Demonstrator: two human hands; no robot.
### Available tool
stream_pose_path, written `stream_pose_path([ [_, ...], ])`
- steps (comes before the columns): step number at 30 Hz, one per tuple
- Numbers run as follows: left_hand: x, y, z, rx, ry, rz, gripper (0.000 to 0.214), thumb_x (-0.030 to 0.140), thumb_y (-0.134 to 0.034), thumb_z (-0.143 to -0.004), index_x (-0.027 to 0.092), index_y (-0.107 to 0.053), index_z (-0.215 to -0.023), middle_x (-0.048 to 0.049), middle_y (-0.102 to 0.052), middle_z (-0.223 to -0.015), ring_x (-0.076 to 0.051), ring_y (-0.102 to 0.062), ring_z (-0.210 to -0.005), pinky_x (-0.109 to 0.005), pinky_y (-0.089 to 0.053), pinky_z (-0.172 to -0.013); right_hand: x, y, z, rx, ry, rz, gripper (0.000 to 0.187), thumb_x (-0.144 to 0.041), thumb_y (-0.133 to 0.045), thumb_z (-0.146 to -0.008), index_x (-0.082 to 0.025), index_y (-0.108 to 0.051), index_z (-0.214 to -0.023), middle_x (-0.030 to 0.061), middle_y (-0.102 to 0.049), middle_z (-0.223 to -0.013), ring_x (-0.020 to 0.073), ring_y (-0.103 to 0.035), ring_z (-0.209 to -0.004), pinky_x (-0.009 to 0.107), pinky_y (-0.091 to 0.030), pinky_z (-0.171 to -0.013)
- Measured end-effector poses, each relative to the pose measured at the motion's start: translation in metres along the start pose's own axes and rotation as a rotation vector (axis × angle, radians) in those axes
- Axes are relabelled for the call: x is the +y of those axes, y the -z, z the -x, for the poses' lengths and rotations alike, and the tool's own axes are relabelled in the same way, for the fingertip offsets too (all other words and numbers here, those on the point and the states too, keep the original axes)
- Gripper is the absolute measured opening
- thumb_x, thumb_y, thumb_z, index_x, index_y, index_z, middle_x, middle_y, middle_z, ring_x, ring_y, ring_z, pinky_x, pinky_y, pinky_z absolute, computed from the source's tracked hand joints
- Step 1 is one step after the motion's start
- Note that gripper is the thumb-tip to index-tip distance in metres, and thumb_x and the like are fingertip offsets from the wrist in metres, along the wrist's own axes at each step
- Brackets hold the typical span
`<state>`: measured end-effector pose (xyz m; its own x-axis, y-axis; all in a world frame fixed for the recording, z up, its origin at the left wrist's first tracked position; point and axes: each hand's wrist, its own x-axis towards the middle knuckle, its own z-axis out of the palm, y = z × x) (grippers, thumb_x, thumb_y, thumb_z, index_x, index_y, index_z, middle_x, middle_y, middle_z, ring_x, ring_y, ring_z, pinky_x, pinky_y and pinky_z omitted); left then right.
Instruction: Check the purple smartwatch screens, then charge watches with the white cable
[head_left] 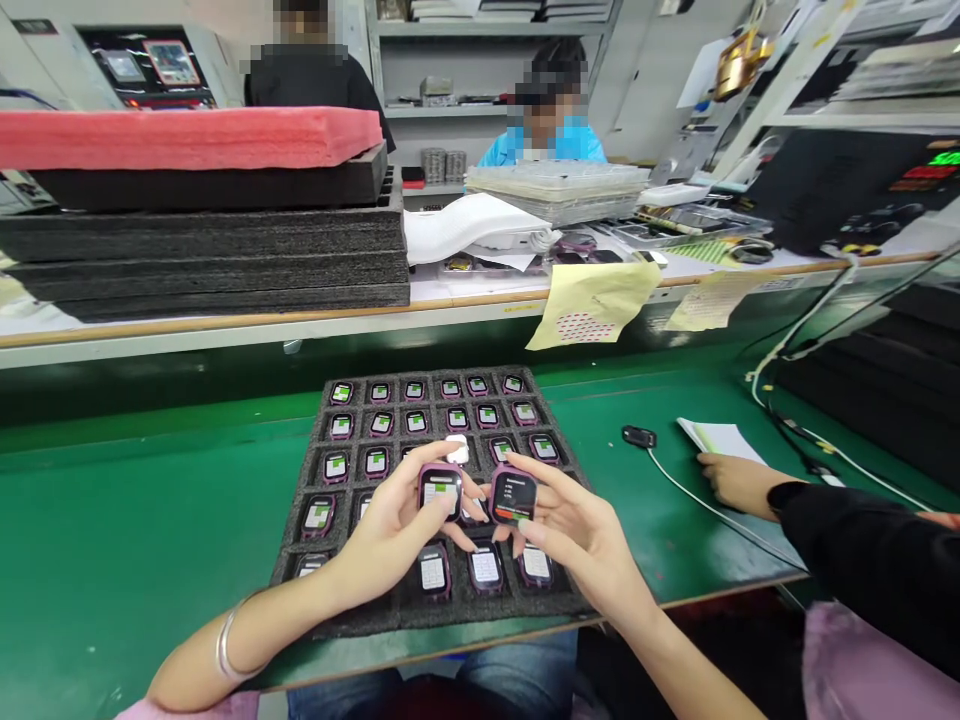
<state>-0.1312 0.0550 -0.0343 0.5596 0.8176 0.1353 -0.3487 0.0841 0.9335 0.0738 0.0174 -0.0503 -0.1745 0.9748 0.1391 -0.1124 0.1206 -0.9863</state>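
My left hand (409, 510) is closed on a purple-framed smartwatch (439, 490) whose lit screen shows white and green areas; the thumb lies on its face. Close beside it, my right hand (574, 515) grips another purple-framed smartwatch (514, 494) by its edges, with a dark screen bearing text and a red-orange bar. Both watches are above a black foam tray (401, 612) with several rows of compartments. Similar watches with lit screens lie in it, such as one at the front (486, 566). My hands and forearms hide part of the tray.
Stacked black foam trays (210, 265) under pink foam (187, 138) stand on the shelf. At right, a co-worker's hand (739, 484) touches a paper pad (721, 440) near a small black device (639, 436) on a white cable. Two people are beyond the shelf.
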Motion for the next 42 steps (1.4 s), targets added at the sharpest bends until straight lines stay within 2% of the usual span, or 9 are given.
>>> stream_pose_path([
  [8,0.001,-0.002,0.003,-0.031,0.006,0.046,0.058,0.013,-0.065,-0.081,0.025,-0.039,-0.132,-0.0081,-0.056,-0.107,-0.020,-0.058,-0.095,-0.034,-0.057,-0.078,-0.001,-0.005,0.000,0.033,-0.006,-0.066,0.044,-0.023,-0.067,-0.085,-0.022,-0.053,-0.127,0.0088,-0.069,-0.099,0.0214,-0.067,-0.072,0.031,-0.055,-0.061],
  [11,0.000,-0.003,0.003,-0.006,0.022,0.019,0.054,0.016,-0.063,-0.083,0.024,-0.039,-0.132,-0.0076,-0.057,-0.101,-0.019,-0.059,-0.090,-0.032,-0.058,-0.073,0.001,-0.004,0.001,0.022,0.008,-0.124,0.036,-0.024,-0.062,-0.088,-0.022,-0.056,-0.124,0.0093,-0.069,-0.100,0.0208,-0.067,-0.070,0.029,-0.054,-0.058],
  [15,-0.002,-0.004,0.005,-0.007,0.025,-0.020,0.047,0.017,-0.060,-0.085,0.023,-0.042,-0.128,-0.0074,-0.057,-0.099,-0.019,-0.059,-0.089,-0.031,-0.058,-0.071,0.002,-0.005,0.002,0.096,0.028,-0.109,0.023,-0.028,-0.058,-0.091,-0.021,-0.063,-0.112,0.0057,-0.069,-0.080,0.0183,-0.065,-0.060,0.025,-0.051,-0.050],
  [19,-0.002,-0.004,0.006,-0.028,-0.005,-0.013,0.043,0.017,-0.061,-0.084,0.021,-0.044,-0.124,-0.0083,-0.057,-0.099,-0.020,-0.058,-0.089,-0.031,-0.058,-0.070,0.003,-0.008,0.003,0.151,0.016,-0.062,0.018,-0.026,-0.060,-0.091,-0.021,-0.063,-0.108,0.0044,-0.069,-0.077,0.0149,-0.063,-0.054,0.022,-0.049,-0.047],
  [24,-0.005,-0.001,0.003,-0.003,-0.035,-0.054,0.033,0.022,-0.057,-0.088,0.020,-0.046,-0.119,-0.0066,-0.058,-0.093,-0.018,-0.059,-0.084,-0.028,-0.059,-0.061,0.006,-0.004,0.007,0.068,0.028,-0.062,0.024,-0.028,-0.055,-0.094,-0.020,-0.062,-0.116,0.0046,-0.069,-0.072,0.0162,-0.063,-0.057,0.025,-0.051,-0.053],
  [29,-0.010,0.002,-0.001,0.028,-0.021,-0.081,0.025,0.023,-0.053,-0.091,0.017,-0.048,-0.114,-0.0049,-0.057,-0.085,-0.016,-0.059,-0.076,-0.023,-0.058,-0.052,0.003,-0.002,0.011,-0.038,0.027,-0.129,0.037,-0.019,-0.057,-0.091,-0.022,-0.055,-0.127,0.0083,-0.069,-0.098,0.0198,-0.067,-0.074,0.027,-0.053,-0.061],
  [33,-0.009,0.002,0.000,0.009,-0.009,-0.046,0.032,0.019,-0.057,-0.087,0.017,-0.046,-0.117,-0.0065,-0.058,-0.090,-0.017,-0.059,-0.080,-0.026,-0.058,-0.057,0.000,-0.004,0.012,-0.083,0.030,-0.139,0.046,-0.015,-0.063,-0.087,-0.023,-0.050,-0.131,0.0072,-0.069,-0.098,0.0202,-0.068,-0.080,0.027,-0.054,-0.065],
  [37,-0.008,0.000,0.002,-0.031,0.008,0.015,0.047,0.013,-0.063,-0.080,0.019,-0.042,-0.123,-0.0081,-0.058,-0.098,-0.019,-0.059,-0.087,-0.030,-0.059,-0.066,0.002,-0.003,0.012,-0.028,0.032,-0.076,0.045,-0.013,-0.064,-0.087,-0.024,-0.051,-0.129,0.0069,-0.069,-0.100,0.0179,-0.069,-0.075,0.026,-0.055,-0.065],
  [42,-0.011,-0.002,0.002,-0.059,0.023,0.040,0.051,0.010,-0.062,-0.080,0.020,-0.040,-0.125,-0.0077,-0.057,-0.099,-0.019,-0.059,-0.090,-0.030,-0.058,-0.069,0.007,0.006,0.016,-0.067,0.007,-0.045,0.049,-0.017,-0.064,-0.088,-0.024,-0.047,-0.133,0.0095,-0.067,-0.106,0.0223,-0.069,-0.084,0.031,-0.056,-0.072],
])
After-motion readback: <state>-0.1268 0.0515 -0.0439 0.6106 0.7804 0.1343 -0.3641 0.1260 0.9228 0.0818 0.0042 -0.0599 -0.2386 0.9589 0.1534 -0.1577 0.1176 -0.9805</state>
